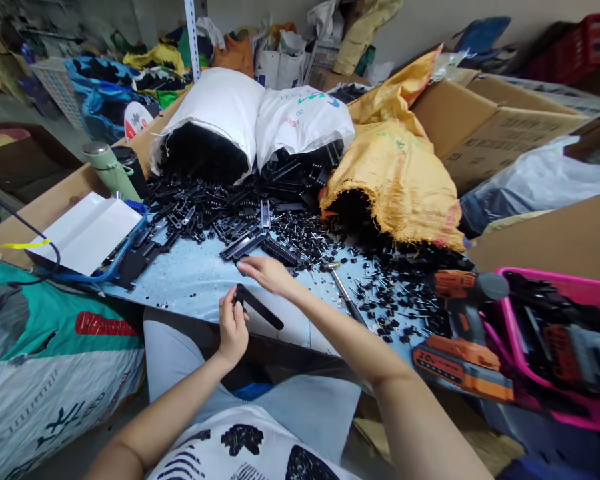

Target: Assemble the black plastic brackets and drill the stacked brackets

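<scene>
My left hand is closed on one end of a long black plastic strip, which slants down to the right over the front of the blue work surface. Just above it, my right hand has its fingers pressed together, with a small dark spot at the tips that I cannot make out. Beyond the right fingertips lie several long black plastic pieces. Small black-headed pins with metal shafts are scattered to the right of these. A hammer rests among them.
Two white sacks and an orange sack spill black parts at the back. On the right are an orange cordless drill and a pink basket. A blue tray and a green flask stand left.
</scene>
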Tool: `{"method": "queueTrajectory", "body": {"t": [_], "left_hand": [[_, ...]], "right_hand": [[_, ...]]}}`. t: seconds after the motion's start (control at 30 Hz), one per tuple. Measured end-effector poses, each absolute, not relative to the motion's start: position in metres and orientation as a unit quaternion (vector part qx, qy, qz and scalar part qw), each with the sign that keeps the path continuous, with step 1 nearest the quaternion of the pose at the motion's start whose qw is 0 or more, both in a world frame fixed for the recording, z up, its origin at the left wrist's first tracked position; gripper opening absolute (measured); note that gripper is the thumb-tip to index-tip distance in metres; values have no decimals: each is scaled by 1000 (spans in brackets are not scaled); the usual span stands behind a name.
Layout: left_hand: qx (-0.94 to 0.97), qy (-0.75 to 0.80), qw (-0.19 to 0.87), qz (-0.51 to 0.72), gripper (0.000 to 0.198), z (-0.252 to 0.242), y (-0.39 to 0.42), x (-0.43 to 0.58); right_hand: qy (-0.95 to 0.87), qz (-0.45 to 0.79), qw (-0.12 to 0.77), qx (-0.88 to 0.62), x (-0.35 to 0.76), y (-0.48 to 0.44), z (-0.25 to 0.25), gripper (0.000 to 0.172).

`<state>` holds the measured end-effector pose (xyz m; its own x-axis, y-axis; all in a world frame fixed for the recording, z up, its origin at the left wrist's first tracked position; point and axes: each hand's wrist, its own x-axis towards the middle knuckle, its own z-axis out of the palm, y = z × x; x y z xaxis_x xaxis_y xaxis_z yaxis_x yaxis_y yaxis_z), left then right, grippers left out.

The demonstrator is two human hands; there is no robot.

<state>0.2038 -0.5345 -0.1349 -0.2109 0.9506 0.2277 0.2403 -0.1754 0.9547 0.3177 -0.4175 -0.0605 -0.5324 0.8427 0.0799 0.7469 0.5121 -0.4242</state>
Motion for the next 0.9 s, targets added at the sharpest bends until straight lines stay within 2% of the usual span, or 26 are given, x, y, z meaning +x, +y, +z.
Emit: {"method": "queueTrajectory", "body": {"t": [0.03, 0.1, 0.2, 0.3, 0.5, 0.63, 0.77, 0.83, 0.9], "left_hand": [[531, 552, 311, 563, 39, -132, -534, 203], [541, 540, 280, 581, 39, -124, -533, 203], [630, 482, 205, 574, 36, -110, -534, 202], [699, 421, 170, 552, 35, -96, -532, 200], [721, 413, 191, 522, 32, -87, -526, 198], [620, 509, 293, 520, 34, -106, -526, 208], [441, 593, 432, 516, 41, -135, -530, 218], [423, 595, 453, 512, 41, -147, -533, 218], [453, 589, 451, 494, 39, -154, -537, 217]], "right_hand": [[-827, 265, 186, -459, 326, -446, -65, 45], [-767, 366, 269, -454, 337, -493, -73, 50], [-724, 385, 356, -449, 347, -532, -81, 57], [-734, 376, 369, -429, 356, -537, -78, 59], [-743, 349, 359, -444, 369, -534, -78, 58], [-780, 314, 261, -474, 371, -509, -81, 49], [-830, 160, 177, -504, 364, -433, -74, 42], [-854, 74, 143, -494, 354, -384, -70, 39], [-878, 8, 72, -473, 338, -336, -69, 35]]}}
